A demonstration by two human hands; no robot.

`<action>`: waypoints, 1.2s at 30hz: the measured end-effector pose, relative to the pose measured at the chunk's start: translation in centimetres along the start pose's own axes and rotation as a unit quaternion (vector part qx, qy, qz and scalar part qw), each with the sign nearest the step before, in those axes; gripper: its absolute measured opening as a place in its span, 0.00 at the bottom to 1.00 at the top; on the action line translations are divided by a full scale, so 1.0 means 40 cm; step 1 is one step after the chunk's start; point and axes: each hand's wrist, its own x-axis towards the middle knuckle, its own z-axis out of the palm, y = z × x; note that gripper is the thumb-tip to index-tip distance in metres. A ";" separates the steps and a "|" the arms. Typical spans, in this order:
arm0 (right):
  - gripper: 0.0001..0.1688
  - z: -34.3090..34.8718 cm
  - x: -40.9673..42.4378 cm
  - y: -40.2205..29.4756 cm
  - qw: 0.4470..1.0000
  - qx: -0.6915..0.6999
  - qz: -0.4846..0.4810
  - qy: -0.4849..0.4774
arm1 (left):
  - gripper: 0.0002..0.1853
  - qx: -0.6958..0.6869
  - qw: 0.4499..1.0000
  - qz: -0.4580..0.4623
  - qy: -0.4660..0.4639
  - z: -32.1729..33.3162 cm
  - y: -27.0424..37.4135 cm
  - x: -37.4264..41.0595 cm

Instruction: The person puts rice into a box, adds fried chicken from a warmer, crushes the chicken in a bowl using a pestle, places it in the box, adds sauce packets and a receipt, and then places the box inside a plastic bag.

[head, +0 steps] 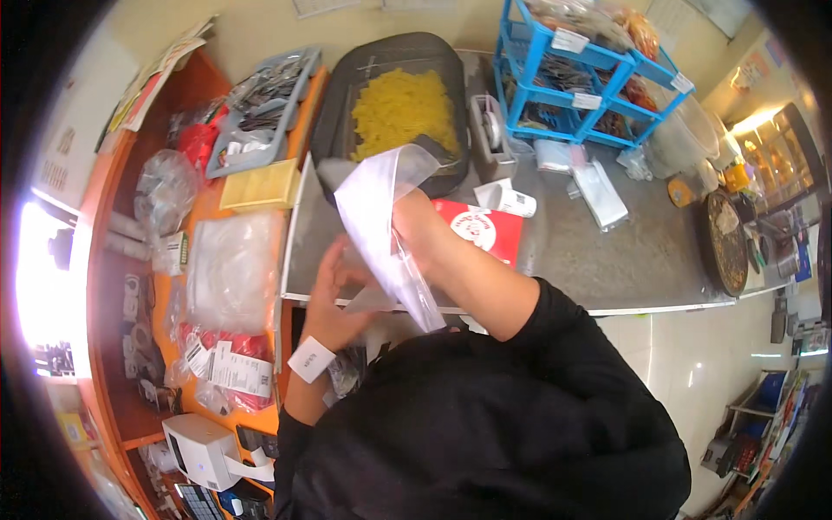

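Note:
A clear plastic bag (383, 227), shiny and blurred, is spread between my hands at the near edge of the counter. My right hand (416, 218) is at the bag's upper part, its fingers partly hidden by the plastic. Below and to the left, my left hand (338, 286) is at the bag's lower left side, fingers curved; its hold is unclear. A white sticker is on my left wrist. Beyond the hands, a black tray (325, 97) holds a heap of yellow food pieces (403, 110). A red and white box (491, 231) lies beside my right forearm, with a white paper roll (517, 201) behind it.
A blue plastic rack (559, 84) with packets stands at the back right. Clear bags (601, 192) lie on the grey counter, and a round pan (725, 247) is at its right end. On the left are plastic bags (231, 273), a grey basket (299, 84) and a label printer (201, 448).

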 end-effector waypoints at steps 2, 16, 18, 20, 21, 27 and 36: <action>0.13 -0.042 -0.015 -0.068 0.997 -0.072 -0.018 0.037 | 0.24 0.103 0.994 -0.022 -0.015 -0.017 -0.009 0.019; 0.11 -0.423 0.105 -0.147 0.994 -0.014 0.068 0.079 | 0.40 -0.451 0.891 0.054 0.005 -0.007 0.005 0.028; 0.10 -0.437 0.104 -0.171 0.993 0.028 0.090 0.075 | 0.49 -0.366 0.929 0.042 0.042 0.038 0.059 0.041; 0.12 -0.400 0.077 -0.180 0.991 0.098 0.091 -0.001 | 0.55 -0.274 0.956 0.084 0.058 0.043 0.082 0.061; 0.14 -0.380 0.060 -0.192 0.986 0.133 0.092 -0.039 | 0.56 -0.217 0.969 0.069 0.098 0.039 0.088 0.072; 0.12 -0.236 0.017 -0.227 0.975 0.162 0.139 -0.056 | 0.32 -0.145 0.974 -0.176 0.014 -0.030 -0.046 0.121; 0.14 -0.173 0.033 -0.214 0.876 0.326 0.230 -0.270 | 0.26 -0.329 0.941 -0.071 0.041 0.065 -0.086 0.141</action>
